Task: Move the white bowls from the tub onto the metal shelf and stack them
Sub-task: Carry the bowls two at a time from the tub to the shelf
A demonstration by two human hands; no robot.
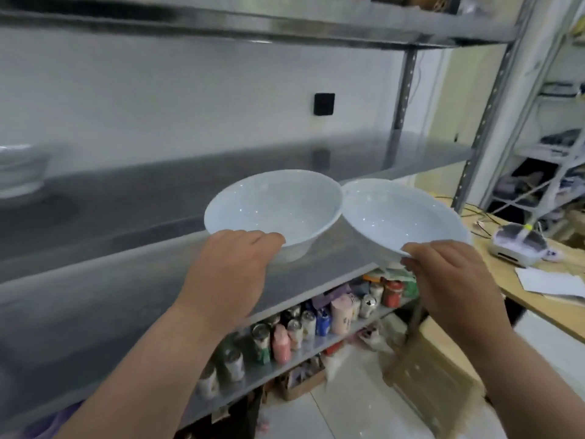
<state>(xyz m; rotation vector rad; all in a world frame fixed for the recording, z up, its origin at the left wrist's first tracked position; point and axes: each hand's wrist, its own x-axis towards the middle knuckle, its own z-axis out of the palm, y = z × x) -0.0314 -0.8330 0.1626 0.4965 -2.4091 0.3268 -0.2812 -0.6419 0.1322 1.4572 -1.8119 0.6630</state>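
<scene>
I hold two white bowls over the metal shelf (133,280). My left hand (231,267) grips the near rim of the left bowl (275,204), whose foot is at or just above the shelf surface. My right hand (456,280) pinches the near rim of the right bowl (402,213), which is tilted and hangs past the shelf's front right edge. The two rims touch or nearly touch. A blurred stack of white bowls (19,172) stands on the shelf at the far left. The tub is out of view.
A second metal shelf (285,23) runs overhead. The shelf below (316,346) holds several cans and bottles. Upright posts (493,99) stand at the right. A wooden table (544,299) with a white device and papers is to the right, cardboard boxes on the floor.
</scene>
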